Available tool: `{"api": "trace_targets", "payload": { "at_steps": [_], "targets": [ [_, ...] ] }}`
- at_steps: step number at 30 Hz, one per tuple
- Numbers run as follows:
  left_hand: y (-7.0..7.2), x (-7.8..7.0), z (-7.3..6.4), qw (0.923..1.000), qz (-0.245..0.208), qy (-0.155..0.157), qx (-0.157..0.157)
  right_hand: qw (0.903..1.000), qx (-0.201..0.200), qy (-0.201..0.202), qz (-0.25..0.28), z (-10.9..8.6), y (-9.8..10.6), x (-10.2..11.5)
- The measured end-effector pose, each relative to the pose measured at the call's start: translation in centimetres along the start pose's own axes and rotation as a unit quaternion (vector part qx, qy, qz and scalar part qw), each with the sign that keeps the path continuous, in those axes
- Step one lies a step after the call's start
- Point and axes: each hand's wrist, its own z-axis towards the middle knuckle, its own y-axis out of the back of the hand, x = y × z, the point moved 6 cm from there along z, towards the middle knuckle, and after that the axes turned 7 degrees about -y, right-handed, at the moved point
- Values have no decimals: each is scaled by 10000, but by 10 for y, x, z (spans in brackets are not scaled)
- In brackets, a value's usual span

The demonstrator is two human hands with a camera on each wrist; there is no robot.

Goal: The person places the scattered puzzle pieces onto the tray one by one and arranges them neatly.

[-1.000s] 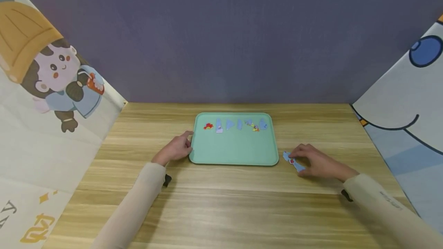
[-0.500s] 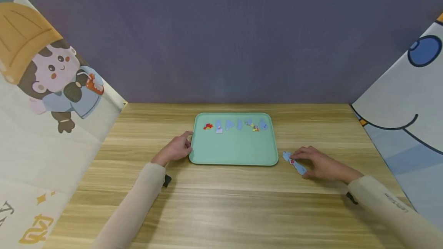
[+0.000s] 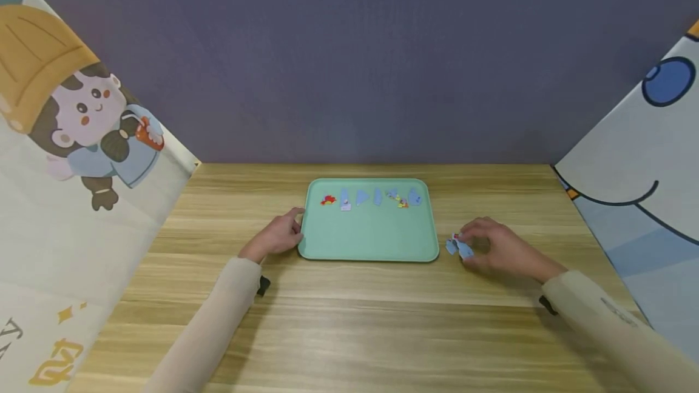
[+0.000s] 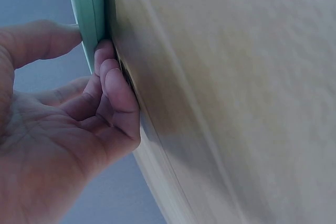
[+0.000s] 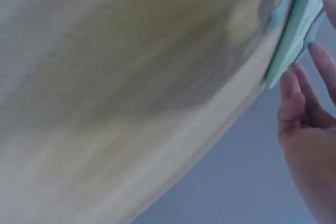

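At the left edge of the mint-green tray (image 3: 368, 259), my left hand (image 3: 275, 236) grips the rim. In the left wrist view its thumb lies on one side of the tray edge (image 4: 88, 3) and curled fingers meet the other. Right of the tray, my right hand (image 3: 505, 252) pinches a light-blue puzzle piece (image 3: 465, 250), flat and irregular, between thumb and fingers. Another small light-blue piece (image 3: 450, 247) lies just left of it on the wood. In the right wrist view, the held piece shows as a thin edge (image 5: 314, 27) at the fingertips.
Along the tray's far side runs a row of several flat pieces: a red one (image 3: 328, 199) at the left, a light-blue triangle (image 3: 363, 197), and a yellow-and-blue one (image 3: 402, 203), among others. A dark wall (image 3: 371, 77) stands behind the wooden table (image 3: 349, 320).
My right hand has shifted slightly left and up, and the held piece has turned and come apart in outline from the small one beside it. The left hand and tray stay put.
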Motion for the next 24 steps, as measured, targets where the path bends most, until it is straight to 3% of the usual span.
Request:
{"api": "trace_targets", "payload": {
  "at_steps": [12, 24],
  "targets": [
    [-1, 8, -10, 9999, 17, -121, 115, 9996, -252, 17, -143, 16, -10, 40],
    [-3, 13, -22, 9995, 58, -203, 219, 9996, -119, 237, 123, 40, -35, 87]
  ]
}}
